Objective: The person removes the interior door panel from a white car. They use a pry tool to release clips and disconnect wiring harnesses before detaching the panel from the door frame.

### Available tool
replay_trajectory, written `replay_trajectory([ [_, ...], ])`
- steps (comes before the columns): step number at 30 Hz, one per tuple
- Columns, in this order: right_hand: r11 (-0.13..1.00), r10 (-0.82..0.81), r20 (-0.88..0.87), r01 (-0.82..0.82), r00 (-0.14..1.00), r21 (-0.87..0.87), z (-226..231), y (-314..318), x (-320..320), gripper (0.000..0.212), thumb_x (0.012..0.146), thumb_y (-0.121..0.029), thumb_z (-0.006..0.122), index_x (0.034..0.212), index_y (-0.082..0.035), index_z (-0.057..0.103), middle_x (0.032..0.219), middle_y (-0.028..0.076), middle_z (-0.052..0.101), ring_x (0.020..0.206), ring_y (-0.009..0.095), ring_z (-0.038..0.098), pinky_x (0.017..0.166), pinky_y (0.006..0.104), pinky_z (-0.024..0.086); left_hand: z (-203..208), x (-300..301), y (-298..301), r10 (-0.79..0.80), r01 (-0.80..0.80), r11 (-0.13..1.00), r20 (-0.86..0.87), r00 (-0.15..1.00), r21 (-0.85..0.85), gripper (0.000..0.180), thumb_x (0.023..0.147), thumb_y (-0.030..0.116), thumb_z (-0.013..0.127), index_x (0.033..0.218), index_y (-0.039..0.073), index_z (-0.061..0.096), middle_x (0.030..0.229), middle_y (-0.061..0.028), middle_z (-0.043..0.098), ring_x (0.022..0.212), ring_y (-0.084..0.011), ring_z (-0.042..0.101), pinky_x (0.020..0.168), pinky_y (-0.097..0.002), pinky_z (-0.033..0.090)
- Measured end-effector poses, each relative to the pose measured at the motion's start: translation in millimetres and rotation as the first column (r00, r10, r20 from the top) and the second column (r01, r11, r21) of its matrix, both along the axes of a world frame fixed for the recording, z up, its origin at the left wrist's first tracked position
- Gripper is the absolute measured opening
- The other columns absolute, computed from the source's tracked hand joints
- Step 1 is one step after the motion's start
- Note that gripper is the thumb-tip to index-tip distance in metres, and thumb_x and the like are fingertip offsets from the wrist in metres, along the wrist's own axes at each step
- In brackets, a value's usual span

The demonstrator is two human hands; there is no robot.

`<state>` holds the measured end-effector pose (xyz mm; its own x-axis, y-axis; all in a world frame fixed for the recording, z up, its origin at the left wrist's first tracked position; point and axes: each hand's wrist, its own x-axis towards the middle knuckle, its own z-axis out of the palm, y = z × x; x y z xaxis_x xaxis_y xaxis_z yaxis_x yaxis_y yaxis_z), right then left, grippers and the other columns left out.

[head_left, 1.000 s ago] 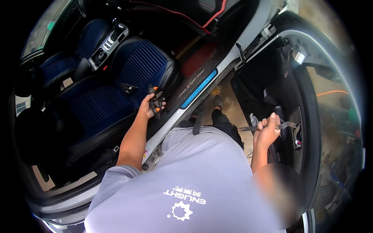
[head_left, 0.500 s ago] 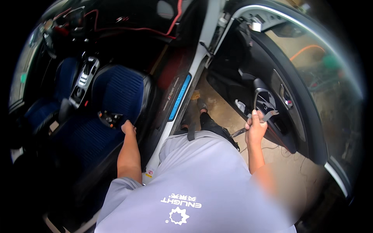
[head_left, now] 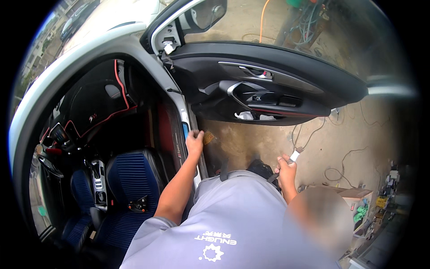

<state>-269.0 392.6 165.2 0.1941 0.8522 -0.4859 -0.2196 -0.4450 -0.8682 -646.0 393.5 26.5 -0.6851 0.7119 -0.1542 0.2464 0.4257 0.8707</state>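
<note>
Metal tool (head_left: pixel 294 156) sits in my right hand (head_left: pixel 286 169), the fingers wrapped around its shaft; a bright, pale end juts past them, while a darker end points back toward the wearer's waist. From my remote post I see that hand out over the concrete floor (head_left: pixel 242 140), with thin cables (head_left: pixel 313 133) just ahead. My left hand (head_left: pixel 194 143) is at the door sill (head_left: pixel 180 145), near its blue strip (head_left: pixel 185 130), fingers curled and blurred; I cannot tell whether they hold anything or touch the sill. Left of that arm, a small black part (head_left: pixel 138 205) with orange ends lies on the blue striped seat (head_left: pixel 130 175), apart from both hands. Farther ahead, the car door (head_left: pixel 309 94) stands open, crumpled white material (head_left: pixel 244 115) in its lower pocket.
</note>
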Motion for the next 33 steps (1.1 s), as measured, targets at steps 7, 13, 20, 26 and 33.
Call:
replay_trajectory([
  [7, 0.997, -0.074, 0.017, 0.074, 0.997, -0.025, -18.5, -23.7, 103.2, 0.054, 0.092, -0.002, 0.066, 0.137, 0.019, 0.044, 0.077, 0.001, 0.052, 0.053, 0.005, 0.042, 0.046, 0.0244, 0.037, 214.4, -34.8, 140.1, 0.389, -0.130, 0.750, -0.273, 0.880, 0.649, 0.078, 0.084, 0.033, 0.086, 0.143, -0.001, 0.047, 0.109, -0.0143, 0.067, 0.077, -0.0180, 0.062, 0.074, -0.0318, 0.052],
  [13, 0.988, -0.148, -0.020, 0.147, 0.989, -0.038, -51.0, -49.5, 254.8, 0.005, 0.091, -0.001, 0.065, 0.092, 0.000, 0.060, 0.068, -0.003, 0.047, 0.053, 0.005, 0.041, 0.044, 0.0241, 0.036, 213.3, -4.7, 178.7, 0.328, -0.141, 0.925, -0.555, 0.764, 0.352, 0.042, 0.087, 0.027, 0.070, 0.118, -0.002, 0.070, 0.110, -0.0190, 0.074, 0.100, -0.0318, 0.072, 0.092, -0.0395, 0.054],
  [20, 0.848, -0.530, -0.162, 0.516, 0.833, -0.120, -45.3, -52.3, 434.8, 0.012, 0.087, 0.001, 0.065, 0.093, -0.007, 0.057, 0.071, -0.001, 0.048, 0.056, 0.008, 0.043, 0.048, 0.0267, 0.036, 142.2, 296.6, 198.8, -0.365, 0.416, 0.902, -0.308, 0.878, 0.117, 0.024, 0.090, 0.015, 0.072, 0.102, -0.005, 0.073, 0.082, -0.0101, 0.074, 0.076, -0.0143, 0.068, 0.074, -0.0295, 0.054],
  [26, 0.848, -0.526, -0.171, 0.501, 0.833, -0.170, -40.0, -27.4, 528.2, 0.032, 0.086, 0.001, 0.067, 0.114, -0.004, 0.052, 0.087, 0.003, 0.056, 0.063, 0.010, 0.048, 0.051, 0.0271, 0.037, 242.7, 476.5, 229.0, -0.522, 0.755, 0.640, -0.642, 0.561, 0.140, 0.025, 0.087, 0.013, 0.073, 0.105, -0.004, 0.068, 0.098, -0.0203, 0.069, 0.090, -0.0345, 0.070, 0.083, -0.0390, 0.055],
  [33, 0.833, -0.553, -0.282, 0.518, 0.784, -0.193, -41.7, 28.4, 518.8, 0.028, 0.088, -0.002, 0.068, 0.112, -0.005, 0.055, 0.077, -0.001, 0.053, 0.057, 0.009, 0.045, 0.048, 0.0277, 0.037, 310.1, 521.4, 289.0, -0.279, 0.753, 0.630, -0.850, 0.447, 0.189, 0.034, 0.088, 0.013, 0.072, 0.117, -0.001, 0.065, 0.119, -0.0187, 0.066, 0.115, -0.0381, 0.060, 0.101, -0.0444, 0.046],
])
